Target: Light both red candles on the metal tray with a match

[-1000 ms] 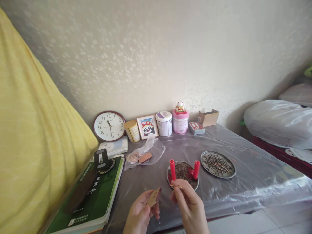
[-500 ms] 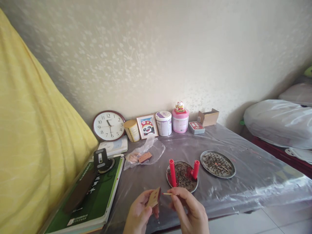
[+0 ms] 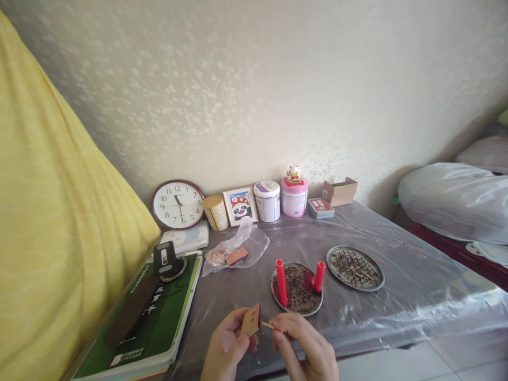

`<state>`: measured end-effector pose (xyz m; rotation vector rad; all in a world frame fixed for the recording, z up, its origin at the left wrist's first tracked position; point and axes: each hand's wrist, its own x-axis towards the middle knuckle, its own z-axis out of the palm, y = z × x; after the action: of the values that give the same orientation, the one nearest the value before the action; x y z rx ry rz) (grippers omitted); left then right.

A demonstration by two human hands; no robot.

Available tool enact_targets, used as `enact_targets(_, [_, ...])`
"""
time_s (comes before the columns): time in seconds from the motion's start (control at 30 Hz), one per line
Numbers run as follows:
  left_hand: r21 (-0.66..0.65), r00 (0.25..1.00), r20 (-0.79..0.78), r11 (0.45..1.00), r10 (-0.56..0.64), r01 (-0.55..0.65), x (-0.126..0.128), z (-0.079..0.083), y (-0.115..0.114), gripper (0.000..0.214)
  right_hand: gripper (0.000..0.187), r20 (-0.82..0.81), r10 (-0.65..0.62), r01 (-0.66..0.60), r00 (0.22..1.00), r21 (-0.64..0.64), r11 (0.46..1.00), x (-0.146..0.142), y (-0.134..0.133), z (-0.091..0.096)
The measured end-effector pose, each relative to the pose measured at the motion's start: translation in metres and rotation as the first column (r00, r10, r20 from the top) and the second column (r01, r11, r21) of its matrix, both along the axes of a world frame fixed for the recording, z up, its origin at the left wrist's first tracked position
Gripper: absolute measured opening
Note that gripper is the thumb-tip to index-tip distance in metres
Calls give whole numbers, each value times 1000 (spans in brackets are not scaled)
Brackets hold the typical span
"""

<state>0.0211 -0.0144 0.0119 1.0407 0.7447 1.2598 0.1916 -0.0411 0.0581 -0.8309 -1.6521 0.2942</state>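
My left hand (image 3: 228, 346) is closed around a small matchbox (image 3: 251, 320), held upright near the table's front edge. My right hand (image 3: 305, 344) pinches a matchstick (image 3: 268, 326) whose head touches the matchbox's dark side. Just beyond my hands stands a round metal plate (image 3: 297, 301) with two red candles: a taller one (image 3: 281, 282) on the left and a shorter one (image 3: 319, 275) on the right. Neither candle shows a flame.
A second metal plate (image 3: 355, 268) lies to the right. A plastic bag (image 3: 234, 250) with matchboxes, a green book (image 3: 148, 317), a clock (image 3: 177, 204), tins (image 3: 266, 200), a framed picture (image 3: 240, 205) and a small box (image 3: 339, 191) line the wall. Plastic sheeting covers the table (image 3: 397, 296).
My right hand has drawn back from the candle plate and brought the matchstick leftward until its head meets the side of the matchbox. The left hand has hardly moved.
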Motion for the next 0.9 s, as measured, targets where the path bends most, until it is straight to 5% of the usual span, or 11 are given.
enact_targets(0.37, [-29,995,-17,994,100,-101,6,12,-5,47,24,24,-37,37,999,30,999,-2,-2,1])
enact_targets(0.73, [9,995,-61,997,77,-77,-5,-12,4,49,16,-15,-86,86,996,53,995,-7,-3,0])
enact_targets(0.9, [-17,994,-73,997,77,-78,-6,-10,2,47,14,29,-122,119,992,81,990,-8,-7,-2])
